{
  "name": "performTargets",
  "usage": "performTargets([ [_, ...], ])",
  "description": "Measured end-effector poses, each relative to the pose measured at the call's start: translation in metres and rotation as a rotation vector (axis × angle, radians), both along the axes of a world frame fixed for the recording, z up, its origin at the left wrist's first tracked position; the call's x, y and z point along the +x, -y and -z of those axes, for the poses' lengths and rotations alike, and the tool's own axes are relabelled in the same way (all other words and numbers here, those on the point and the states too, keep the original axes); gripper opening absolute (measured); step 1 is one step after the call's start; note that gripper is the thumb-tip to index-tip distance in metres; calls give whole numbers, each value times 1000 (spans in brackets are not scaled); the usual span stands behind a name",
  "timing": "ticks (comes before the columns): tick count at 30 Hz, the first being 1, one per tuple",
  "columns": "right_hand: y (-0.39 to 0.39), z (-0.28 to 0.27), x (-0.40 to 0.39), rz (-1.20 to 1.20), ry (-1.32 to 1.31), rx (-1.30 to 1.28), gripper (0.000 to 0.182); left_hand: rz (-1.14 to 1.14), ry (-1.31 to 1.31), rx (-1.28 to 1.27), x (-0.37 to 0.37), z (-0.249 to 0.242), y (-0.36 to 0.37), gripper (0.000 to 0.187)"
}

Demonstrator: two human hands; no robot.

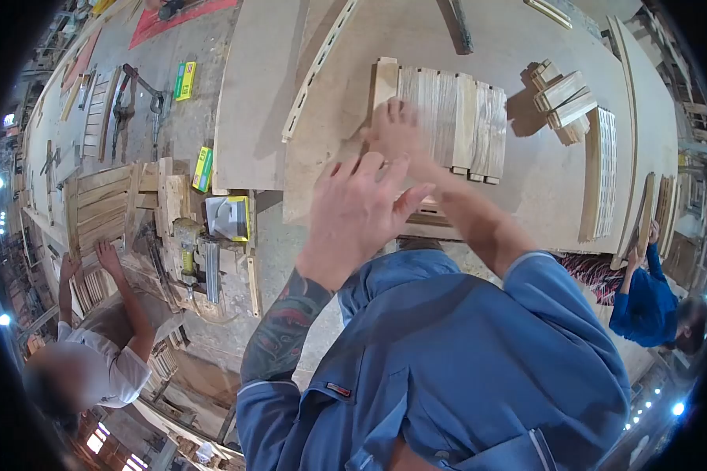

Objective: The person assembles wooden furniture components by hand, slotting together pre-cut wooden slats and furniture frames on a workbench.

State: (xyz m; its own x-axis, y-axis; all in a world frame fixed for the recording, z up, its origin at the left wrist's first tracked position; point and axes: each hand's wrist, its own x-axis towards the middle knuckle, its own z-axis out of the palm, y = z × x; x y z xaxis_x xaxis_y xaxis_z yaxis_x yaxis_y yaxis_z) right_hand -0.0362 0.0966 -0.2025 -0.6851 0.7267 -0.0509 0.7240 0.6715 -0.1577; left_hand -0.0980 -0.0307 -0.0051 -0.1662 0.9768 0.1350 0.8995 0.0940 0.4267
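My right hand [401, 133] reaches across to the left end of a row of pale wooden slats [463, 110], laid side by side on the workbench. Its fingers are spread and a little blurred, right by the thicker wooden rail [383, 78] that stands along that end. Nearer to me, my left hand [352, 213] hovers over the front of the bench with its thumb out and fingers loosely bent apart, holding nothing. It overlaps my right hand's wrist side in this view. Part of another wooden piece [428, 206] shows beneath my forearm.
A slotted strip [320, 71] lies left of the slats. On the right are a stack of short wood pieces [564, 102] and slotted rails [602, 173]. A nail gun [187, 247] and small boxes [203, 169] sit left. Co-workers [94, 357] [652, 306] work on both sides.
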Motion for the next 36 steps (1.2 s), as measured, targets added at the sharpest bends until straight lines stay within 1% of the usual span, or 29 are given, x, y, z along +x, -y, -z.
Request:
performTargets([
  [1,9,25,-14,-5,-8,2,56,-5,-8,2,0,0,-2,38],
  [2,21,53,-28,-5,-99,46,59,0,-36,28,-2,0,-3,38],
  [3,32,67,-35,-11,-182,78,63,-2,-58,43,-1,0,-3,38],
  [4,35,58,-41,-26,-185,71,63,-17,-60,36,0,-2,-4,38],
  [6,39,35,-50,113,-279,-183,65,-34,-90,27,2,-12,-3,34],
  [7,36,17,-47,107,-283,-193,65,-40,-95,19,3,-15,-3,34],
  [9,17,-13,-26,245,-502,-434,57,-108,80,141,5,-20,-5,30],
  [10,4,6,-13,249,-504,-428,57,-103,80,145,7,-23,-8,30],
  [11,-13,39,1,284,-517,-711,50,-119,276,182,8,-26,-10,29],
  [12,-21,59,16,318,-521,-995,44,-137,477,215,10,-26,-12,27],
  [13,-14,43,34,329,-517,-994,44,-132,486,210,11,-19,-11,27],
  [15,8,-27,67,329,-1035,-893,31,-128,537,217,11,0,-10,28],
  [16,16,-38,79,332,-1029,-895,31,-129,542,214,10,2,-8,28],
  [18,31,-49,99,81,-968,-1200,23,-104,472,204,11,1,-6,31],
  [19,39,-47,102,84,-966,-1195,23,-100,476,207,12,1,-5,31],
  [21,55,-41,101,36,-934,-1237,21,-86,408,147,12,0,-4,43],
  [22,61,-39,100,44,-840,-1176,21,-88,411,150,13,1,-3,43],
  [23,63,-34,101,43,-837,-1176,21,-75,416,177,13,2,-2,46],
  [25,65,-35,99,-22,-718,-969,23,-65,421,202,12,1,1,49],
  [26,66,-36,103,-19,-716,-971,23,-71,412,183,11,-1,2,50],
  [28,65,-69,106,16,-520,-878,25,-74,408,162,10,-2,4,51],
  [29,65,-64,107,20,-513,-879,25,-57,446,184,10,-1,4,51],
  [31,63,-53,107,-95,-772,-1087,23,-39,493,205,10,-1,3,52],
  [32,64,-49,108,-91,-766,-1089,23,-27,520,221,10,-2,3,53],
  [34,69,-47,103,-23,-651,-1010,23,-23,547,231,9,-2,4,54],
  [35,71,-46,104,-22,-649,-1017,23,-19,532,249,9,-1,4,55],
  [36,71,-45,105,-49,-697,-968,25,-14,517,271,9,-1,4,57],
])
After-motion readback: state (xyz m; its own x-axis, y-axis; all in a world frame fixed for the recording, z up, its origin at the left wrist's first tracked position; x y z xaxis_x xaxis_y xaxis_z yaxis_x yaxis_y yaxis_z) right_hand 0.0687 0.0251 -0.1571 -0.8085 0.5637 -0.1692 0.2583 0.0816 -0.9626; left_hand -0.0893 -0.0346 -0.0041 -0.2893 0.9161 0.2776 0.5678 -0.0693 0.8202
